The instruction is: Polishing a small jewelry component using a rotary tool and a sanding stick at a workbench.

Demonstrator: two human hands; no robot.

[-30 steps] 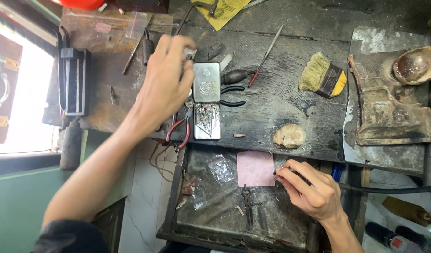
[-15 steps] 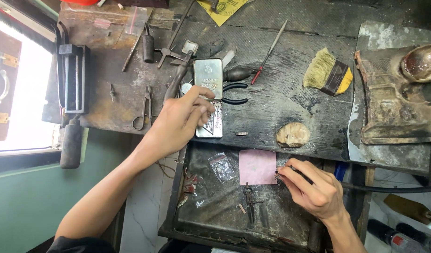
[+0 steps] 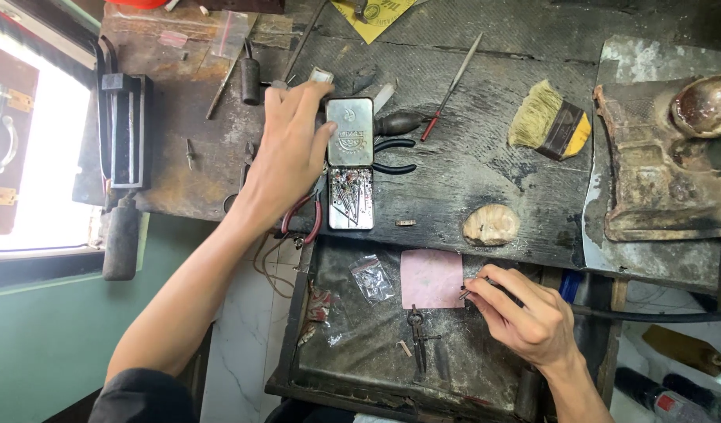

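L hand (image 3: 291, 149) grip released by open tin (image 3: 350, 164); R hand (image 3: 525, 317) pinching small tool (image 3: 464, 294)

Single head-worn view, close, straight down over workbench (image 3: 486, 180) and tray (image 3: 376, 368).

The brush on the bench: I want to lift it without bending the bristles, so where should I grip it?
Probably grip the brush by its dark band, coming from above across its flat sides; it lies flat, pale bristles fanning left, yellow end right.
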